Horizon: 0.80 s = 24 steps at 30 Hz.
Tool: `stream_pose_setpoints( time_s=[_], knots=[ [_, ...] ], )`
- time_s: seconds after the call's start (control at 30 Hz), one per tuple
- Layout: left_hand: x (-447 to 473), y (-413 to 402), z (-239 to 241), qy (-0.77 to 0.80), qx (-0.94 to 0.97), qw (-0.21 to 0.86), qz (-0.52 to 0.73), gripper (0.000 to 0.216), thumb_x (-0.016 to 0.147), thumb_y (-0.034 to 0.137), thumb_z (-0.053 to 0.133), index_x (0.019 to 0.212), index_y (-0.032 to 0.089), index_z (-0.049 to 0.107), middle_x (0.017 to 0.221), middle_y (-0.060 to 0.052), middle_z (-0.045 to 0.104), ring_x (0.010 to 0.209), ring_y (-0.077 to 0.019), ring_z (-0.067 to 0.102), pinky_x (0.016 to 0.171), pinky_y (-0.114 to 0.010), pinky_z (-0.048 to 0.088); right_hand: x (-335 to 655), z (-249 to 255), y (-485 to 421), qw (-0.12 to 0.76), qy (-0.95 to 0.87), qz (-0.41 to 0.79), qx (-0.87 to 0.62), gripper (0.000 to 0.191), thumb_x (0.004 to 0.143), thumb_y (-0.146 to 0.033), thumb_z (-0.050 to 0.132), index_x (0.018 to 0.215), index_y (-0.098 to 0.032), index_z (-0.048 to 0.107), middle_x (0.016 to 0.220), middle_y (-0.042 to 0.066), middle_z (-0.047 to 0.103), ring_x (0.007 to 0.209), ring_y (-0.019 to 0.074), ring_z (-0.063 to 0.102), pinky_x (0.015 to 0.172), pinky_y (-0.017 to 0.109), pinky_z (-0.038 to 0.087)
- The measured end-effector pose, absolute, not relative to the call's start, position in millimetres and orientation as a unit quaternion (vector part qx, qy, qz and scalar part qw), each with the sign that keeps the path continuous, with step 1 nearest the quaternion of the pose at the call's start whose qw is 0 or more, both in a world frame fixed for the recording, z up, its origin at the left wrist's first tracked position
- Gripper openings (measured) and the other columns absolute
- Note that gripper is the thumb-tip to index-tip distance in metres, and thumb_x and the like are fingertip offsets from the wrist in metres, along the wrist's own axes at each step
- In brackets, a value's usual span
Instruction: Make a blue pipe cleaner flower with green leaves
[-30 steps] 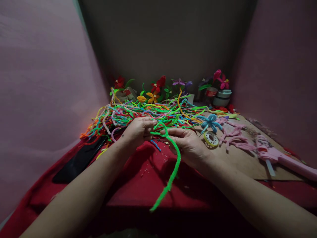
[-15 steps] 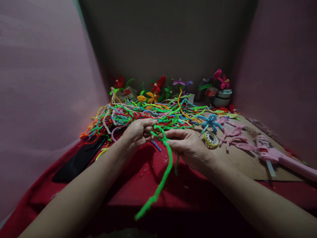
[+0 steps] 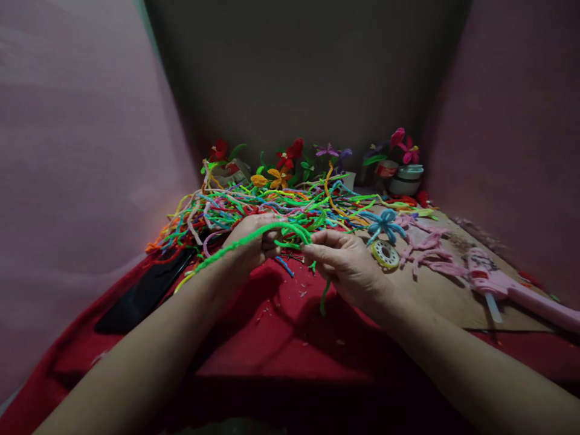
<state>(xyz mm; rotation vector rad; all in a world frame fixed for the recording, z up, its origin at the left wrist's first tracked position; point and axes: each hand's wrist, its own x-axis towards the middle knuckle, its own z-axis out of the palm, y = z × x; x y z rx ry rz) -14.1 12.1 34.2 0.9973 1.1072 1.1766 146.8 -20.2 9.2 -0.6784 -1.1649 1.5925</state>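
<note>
A bright green pipe cleaner (image 3: 244,238) is bent into loops between my two hands. My left hand (image 3: 254,238) is closed on its looped part, with the fingertips pinching near the middle. One long end arches back to the left over that hand and wrist. My right hand (image 3: 342,257) pinches the right side of the loop between thumb and fingers. Another green end hangs down beneath the right hand. Just beyond both hands lies a big tangled pile of coloured pipe cleaners (image 3: 272,199).
To the right, a blue pipe-cleaner flower (image 3: 384,226), a yellow-rimmed spool (image 3: 385,255), pink pipe-cleaner pieces (image 3: 426,248) and a pink glue gun (image 3: 498,283) lie on a brown board (image 3: 444,308). A black phone (image 3: 140,296) rests at left. Finished flowers (image 3: 285,160) stand behind.
The long green end that hung down toward the front has swung up and left, now lying over my left hand. My right hand keeps pinching near the loop.
</note>
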Motion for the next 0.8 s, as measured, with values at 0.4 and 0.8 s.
stream_pose_setpoints(
  time_s=[0.4, 0.8],
  knots=[
    [-17.3, 12.2, 34.3, 0.478, 0.466, 0.586, 0.459, 0.018, 0.056, 0.015, 0.062, 0.054, 0.017, 0.045, 0.04, 0.008, 0.036, 0.034, -0.0052, 0.036, 0.036, -0.016, 0.035, 149.9, 10.7, -14.6, 0.468, -0.443, 0.733, -0.22, 0.014, 0.062, -0.021, 0.071, 0.068, -0.013, 0.062, 0.058, 0.001, 0.064, 0.036, 0.0016, 0.033, 0.038, 0.019, 0.017],
    [-17.9, 15.3, 32.1, 0.515, 0.414, 0.583, 0.473, 0.016, 0.056, 0.015, 0.061, 0.057, 0.018, 0.046, 0.04, 0.009, 0.034, 0.033, -0.0062, 0.039, 0.037, -0.017, 0.036, 149.0, 8.5, -13.1, 0.494, -0.405, 0.732, -0.238, 0.016, 0.061, -0.02, 0.069, 0.071, -0.014, 0.057, 0.056, 0.001, 0.065, 0.032, 0.0007, 0.029, 0.036, 0.018, 0.015]
  ],
)
